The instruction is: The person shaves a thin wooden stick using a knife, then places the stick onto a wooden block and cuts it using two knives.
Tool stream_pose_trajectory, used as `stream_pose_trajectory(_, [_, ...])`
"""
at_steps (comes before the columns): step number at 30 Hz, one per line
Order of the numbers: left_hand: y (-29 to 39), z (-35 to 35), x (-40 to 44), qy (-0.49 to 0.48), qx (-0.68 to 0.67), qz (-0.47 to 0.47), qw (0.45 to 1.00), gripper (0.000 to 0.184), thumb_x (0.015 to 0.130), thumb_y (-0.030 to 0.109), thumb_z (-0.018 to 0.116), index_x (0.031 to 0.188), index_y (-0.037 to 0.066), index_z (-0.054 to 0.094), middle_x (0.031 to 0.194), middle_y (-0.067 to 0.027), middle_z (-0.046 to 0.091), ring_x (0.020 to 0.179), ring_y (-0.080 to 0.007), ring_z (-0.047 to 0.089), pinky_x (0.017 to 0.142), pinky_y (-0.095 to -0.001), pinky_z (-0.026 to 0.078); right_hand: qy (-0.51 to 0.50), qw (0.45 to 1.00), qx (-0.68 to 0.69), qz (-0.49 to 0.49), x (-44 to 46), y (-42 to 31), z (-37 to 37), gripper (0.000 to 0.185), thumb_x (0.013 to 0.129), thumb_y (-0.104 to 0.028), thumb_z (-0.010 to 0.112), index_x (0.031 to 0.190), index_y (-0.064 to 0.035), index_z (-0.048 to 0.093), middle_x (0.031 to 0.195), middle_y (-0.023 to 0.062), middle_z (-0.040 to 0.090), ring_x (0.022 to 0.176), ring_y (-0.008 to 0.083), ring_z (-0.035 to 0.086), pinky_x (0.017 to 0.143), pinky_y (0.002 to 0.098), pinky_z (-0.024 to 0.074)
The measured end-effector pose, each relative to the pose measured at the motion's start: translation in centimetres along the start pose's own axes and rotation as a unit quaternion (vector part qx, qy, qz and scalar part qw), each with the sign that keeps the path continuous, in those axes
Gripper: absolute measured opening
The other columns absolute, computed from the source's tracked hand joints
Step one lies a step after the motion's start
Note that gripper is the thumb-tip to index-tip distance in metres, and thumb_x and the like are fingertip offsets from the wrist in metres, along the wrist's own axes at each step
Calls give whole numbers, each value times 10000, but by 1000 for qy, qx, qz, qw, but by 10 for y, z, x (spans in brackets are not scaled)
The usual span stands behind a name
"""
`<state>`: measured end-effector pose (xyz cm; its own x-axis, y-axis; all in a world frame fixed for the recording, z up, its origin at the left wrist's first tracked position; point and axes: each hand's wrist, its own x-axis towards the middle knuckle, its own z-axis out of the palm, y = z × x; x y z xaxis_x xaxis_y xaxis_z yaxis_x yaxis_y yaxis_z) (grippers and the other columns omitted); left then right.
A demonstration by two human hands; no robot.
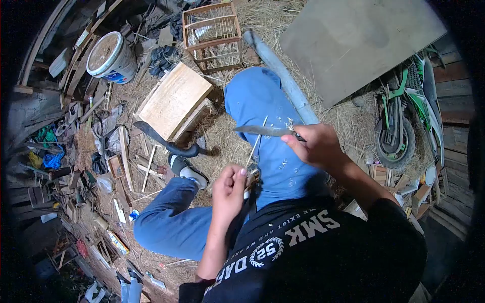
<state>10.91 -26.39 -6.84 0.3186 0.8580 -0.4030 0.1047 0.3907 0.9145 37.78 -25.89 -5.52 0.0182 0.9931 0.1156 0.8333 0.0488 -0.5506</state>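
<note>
In my left hand (228, 192) a thin pale wooden stick (256, 141) is pinched between thumb and fingers, pointing up and away from me. My right hand (316, 145) is closed around the handle of a knife (265, 131). Its blade points left and crosses the stick near the upper part. Pale shavings (289, 123) lie on my blue trouser leg (283, 166), below and around the knife. A curved dark blade with a black handle (177, 149) rests against a wooden box (177, 98) in front of my left foot.
A wooden-framed cage (213, 48) and a bucket (107, 58) stand ahead. A grey pipe (283, 73) lies beyond my knee, near a large flat board (353, 45). On the right is a green motorbike (399, 111). Scrap wood and bags litter the straw-covered floor on the left.
</note>
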Motion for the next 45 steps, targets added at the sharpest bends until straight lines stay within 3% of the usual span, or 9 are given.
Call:
stream_pose_trajectory(2, [12,16,19,-11,2,-17,1000,167,1087,136,552,961,31,581,757,36,524,692,-45,476,631,-231,390,-23,999,-21,-33,1,-8,-5,475,911,-438,739,626,-93,581,548,157,566,514,366,613,502,464,471])
stream_pose_trajectory(4, [14,30,40,-60,-15,50,997,178,1084,152,556,957,34,599,768,37,545,686,-34,471,618,-215,377,-11,998,-36,-52,1,-10,-3,479,907,-447,739,621,-97,581,543,149,568,507,357,614,497,460,471])
stream_pose_trajectory(12, [1,23,37,-39,-13,53,998,186,1083,136,552,942,30,610,729,35,533,656,-37,466,584,-224,367,-12,992,-99,-82,5,-14,-2,482,890,-473,750,616,-106,598,530,134,570,494,338,617,481,444,468])
stream_pose_trajectory(15, [-7,8,13,-25,1,-23,999,180,1079,134,561,941,30,613,739,38,521,665,-39,462,591,-223,370,-5,995,-89,-51,4,-13,-1,484,886,-476,754,617,-106,598,529,138,568,489,340,611,482,443,469])
stream_pose_trajectory(23, [-30,-12,-31,52,12,-6,999,169,1075,120,564,937,28,597,755,37,533,687,-34,471,615,-216,384,20,997,-69,-3,0,3,2,486,924,-456,723,627,-95,593,527,142,560,492,340,617,486,444,475])
stream_pose_trajectory(32, [11,49,45,-5,6,81,997,156,1071,120,586,935,44,582,764,54,512,687,-27,443,599,-214,349,-11,996,-73,-50,1,-12,-6,491,899,-464,744,618,-87,601,537,154,578,498,359,621,492,458,478])
stream_pose_trajectory(34, [7,47,46,36,53,92,994,166,1051,105,610,912,15,600,713,28,536,647,-27,465,554,-231,356,-14,996,-73,-45,2,-13,-7,489,898,-463,747,622,-84,605,536,155,576,498,362,617,494,461,475])
stream_pose_trajectory(43, [-24,0,-23,73,152,45,985,173,1049,95,606,903,6,587,725,9,568,659,-40,492,570,-234,392,-3,999,-52,-3,7,1,-3,460,910,-422,756,634,-87,606,536,145,559,497,356,604,488,454,462])
stream_pose_trajectory(45, [-26,-5,-32,92,71,37,993,152,1052,87,595,926,2,593,727,24,561,668,-40,486,590,-228,391,17,999,-32,-6,6,6,-1,456,913,-418,755,636,-89,604,541,145,558,497,356,600,488,451,461])
